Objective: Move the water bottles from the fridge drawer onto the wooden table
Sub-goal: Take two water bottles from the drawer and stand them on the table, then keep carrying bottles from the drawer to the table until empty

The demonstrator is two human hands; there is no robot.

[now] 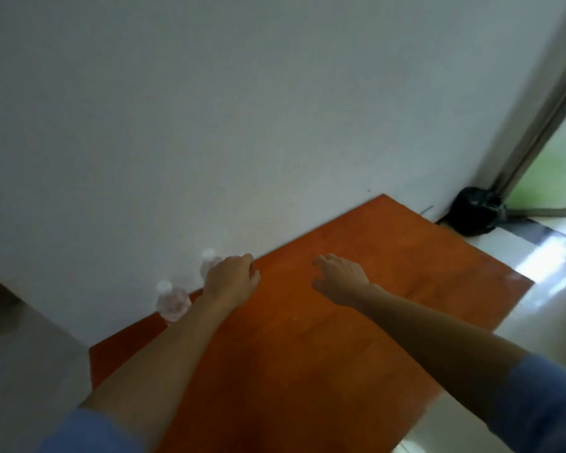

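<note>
Two clear water bottles with white caps stand on the orange wooden table (307,322) along the white wall. One bottle (172,302) is near the table's left corner; the other bottle (208,259) is further along, its body partly hidden behind my left hand (232,277). That hand hovers just right of this bottle, back turned to it, fingers loosely curled and holding nothing. My right hand (340,277) floats over the middle of the table with relaxed fingers, empty. The view is blurred.
The white wall (242,125) runs along the table's far edge. A black bag (474,214) sits on the floor in the corner beyond the table, beside a glass door frame (543,132). Pale tiled floor (520,322) lies to the right.
</note>
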